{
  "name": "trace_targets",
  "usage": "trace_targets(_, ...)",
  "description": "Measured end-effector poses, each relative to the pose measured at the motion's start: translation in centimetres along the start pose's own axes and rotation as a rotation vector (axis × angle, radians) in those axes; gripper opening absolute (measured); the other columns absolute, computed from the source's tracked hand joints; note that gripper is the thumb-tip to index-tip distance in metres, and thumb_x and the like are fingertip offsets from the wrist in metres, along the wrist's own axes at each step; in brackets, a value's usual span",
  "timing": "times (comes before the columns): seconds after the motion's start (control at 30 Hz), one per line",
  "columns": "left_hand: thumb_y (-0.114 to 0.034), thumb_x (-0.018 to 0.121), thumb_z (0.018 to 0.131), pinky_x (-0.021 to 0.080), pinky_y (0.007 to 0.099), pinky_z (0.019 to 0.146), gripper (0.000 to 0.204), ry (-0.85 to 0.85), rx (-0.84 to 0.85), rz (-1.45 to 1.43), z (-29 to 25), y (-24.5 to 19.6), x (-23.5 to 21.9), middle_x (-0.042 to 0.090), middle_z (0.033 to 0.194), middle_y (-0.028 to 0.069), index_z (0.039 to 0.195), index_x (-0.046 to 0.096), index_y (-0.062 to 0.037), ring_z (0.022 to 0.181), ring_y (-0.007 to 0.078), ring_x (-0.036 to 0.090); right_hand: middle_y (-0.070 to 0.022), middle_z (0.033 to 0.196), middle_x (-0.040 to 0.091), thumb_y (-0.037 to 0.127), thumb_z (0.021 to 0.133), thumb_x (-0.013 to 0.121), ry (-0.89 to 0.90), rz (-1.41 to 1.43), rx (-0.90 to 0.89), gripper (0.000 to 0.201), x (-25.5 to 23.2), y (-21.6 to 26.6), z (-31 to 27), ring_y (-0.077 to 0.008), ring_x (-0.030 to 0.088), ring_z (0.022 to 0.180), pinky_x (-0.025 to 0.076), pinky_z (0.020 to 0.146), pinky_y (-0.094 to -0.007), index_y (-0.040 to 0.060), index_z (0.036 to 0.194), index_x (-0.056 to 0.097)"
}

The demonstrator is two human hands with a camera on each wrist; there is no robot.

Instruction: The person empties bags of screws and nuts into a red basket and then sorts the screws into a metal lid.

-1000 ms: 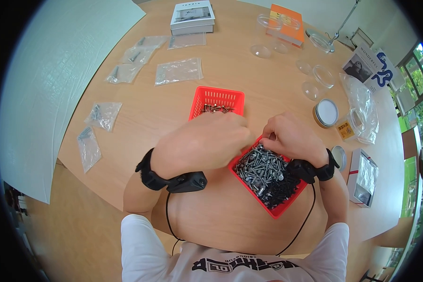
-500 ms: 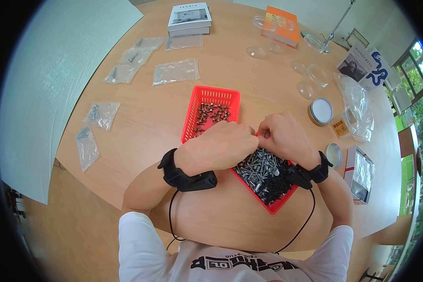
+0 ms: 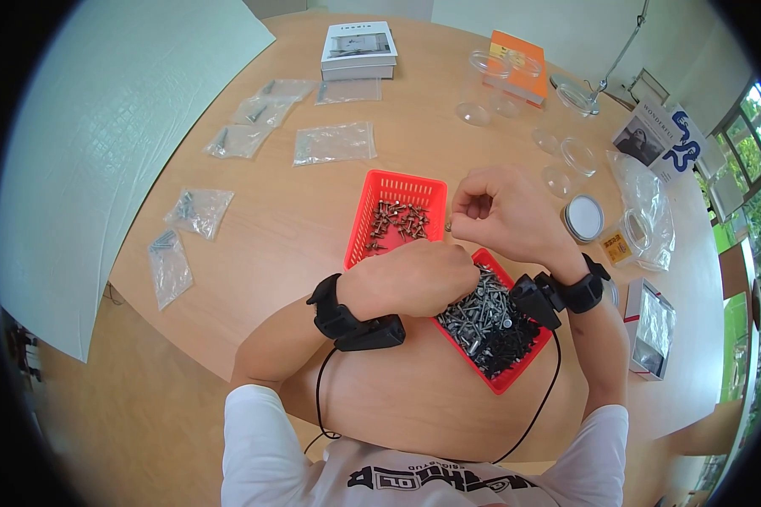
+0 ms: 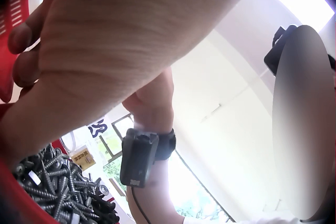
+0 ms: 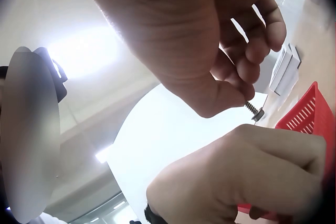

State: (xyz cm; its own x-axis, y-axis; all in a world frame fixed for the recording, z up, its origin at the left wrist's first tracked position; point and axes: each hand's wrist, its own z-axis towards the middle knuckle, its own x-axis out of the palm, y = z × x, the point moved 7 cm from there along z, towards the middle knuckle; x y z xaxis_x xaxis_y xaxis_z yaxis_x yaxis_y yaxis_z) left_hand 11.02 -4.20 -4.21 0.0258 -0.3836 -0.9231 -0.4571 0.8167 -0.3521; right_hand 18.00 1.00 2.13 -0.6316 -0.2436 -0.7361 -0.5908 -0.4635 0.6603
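My right hand (image 3: 511,215) is raised just right of the far red basket (image 3: 370,182), pinching a bronze-coloured screw (image 5: 252,108) between thumb and fingertips. The screw's threaded shank and wide head stick out below the fingertips. My left hand (image 3: 414,277) lies palm down over the left corner of the near red basket (image 3: 500,390), its fingers bent. I cannot tell whether they grip anything. Silver screws (image 3: 473,325) and black screws (image 3: 511,346) fill the near basket. Several bronze screws (image 3: 402,218) lie loose in the far one.
Clear zip bags (image 3: 199,211) with screws lie at the left, and another flat bag (image 3: 334,144) is further back. White books (image 3: 359,59) and an orange book (image 3: 516,68) stand behind. Clear domes (image 3: 473,114), a round tin (image 3: 583,218) and an open box (image 3: 649,329) are at the right.
My right hand has lifted from the near basket's far corner and moved up beside the far basket, now with a screw showing. My left hand has shifted right, uncovering more of the far basket.
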Motion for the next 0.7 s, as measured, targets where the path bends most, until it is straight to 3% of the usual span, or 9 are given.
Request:
trace_targets(0.1, -0.003, 0.063, 0.079, 0.054, 0.0442, 0.068, 0.007, -0.160, 0.084, 0.009, -0.4, -0.4, -0.3, 0.064, 0.095, 0.0121, 0.081, 0.067, 0.0025, 0.082, 0.0326, 0.067, -0.0023, 0.067, 0.059, 0.011, 0.076, 0.071, 0.014, -0.003, 0.001, 0.014, 0.1, -0.1, 1.0, -0.0082, 0.055, 0.061, 0.045, 0.057, -0.0248, -0.0016, 0.076, 0.065)
trace_targets(0.3, -0.003, 0.063, 0.079, 0.055, 0.0450, 0.072, 0.007, -0.164, 0.065, 0.015, -1.6, -1.3, -1.5, 0.065, 0.096, 0.0124, 0.083, 0.066, 0.0021, 0.082, 0.0343, 0.067, -0.0042, 0.068, 0.061, 0.014, 0.080, 0.072, -0.024, 0.046, -0.018, 0.017, 0.0, -0.4, 2.4, -0.0106, 0.055, 0.062, 0.047, 0.060, -0.0264, -0.0027, 0.081, 0.069)
trace_targets(0.37, -0.004, 0.064, 0.079, 0.054, 0.0446, 0.072, 0.007, -0.165, 0.003, 0.019, -2.4, -1.0, -2.8, 0.065, 0.093, 0.0131, 0.083, 0.066, 0.0015, 0.083, 0.0346, 0.066, -0.0104, 0.065, 0.062, 0.017, 0.080, 0.071, -0.127, 0.112, -0.073, 0.021, 0.2, -1.0, 2.8, -0.0159, 0.058, 0.062, 0.049, 0.061, -0.0303, -0.0038, 0.081, 0.070)
trace_targets(0.47, -0.005, 0.066, 0.078, 0.052, 0.0433, 0.072, 0.008, -0.255, -0.079, 0.018, -4.1, 0.2, -5.2, 0.066, 0.090, 0.0143, 0.083, 0.065, 0.0006, 0.083, 0.0347, 0.065, -0.0047, 0.078, 0.067, 0.019, 0.089, 0.072, -0.123, 0.005, 0.004, 0.022, -1.1, -0.7, 1.9, -0.0089, 0.059, 0.070, 0.049, 0.066, -0.0248, -0.0016, 0.097, 0.072)
trace_targets(0.6, -0.005, 0.067, 0.078, 0.050, 0.0423, 0.073, 0.006, -0.315, -0.239, 0.032, -5.7, 2.5, -7.5, 0.067, 0.090, 0.0147, 0.081, 0.063, -0.0002, 0.083, 0.0346, 0.064, -0.0057, 0.082, 0.070, 0.017, 0.088, 0.073, -0.159, 0.014, -0.007, 0.021, -3.4, -0.4, -1.1, -0.0106, 0.063, 0.074, 0.050, 0.069, -0.0255, -0.0023, 0.098, 0.071)
trace_targets(0.7, -0.004, 0.067, 0.078, 0.050, 0.0427, 0.075, 0.008, -0.360, -0.258, 0.027, -6.3, 3.5, -8.4, 0.067, 0.090, 0.0144, 0.084, 0.063, -0.0006, 0.085, 0.0352, 0.063, -0.0060, 0.083, 0.070, 0.014, 0.087, 0.073, -0.170, 0.050, 0.031, 0.019, -4.2, -1.3, -3.4, -0.0115, 0.064, 0.076, 0.050, 0.070, -0.0257, -0.0025, 0.097, 0.071)
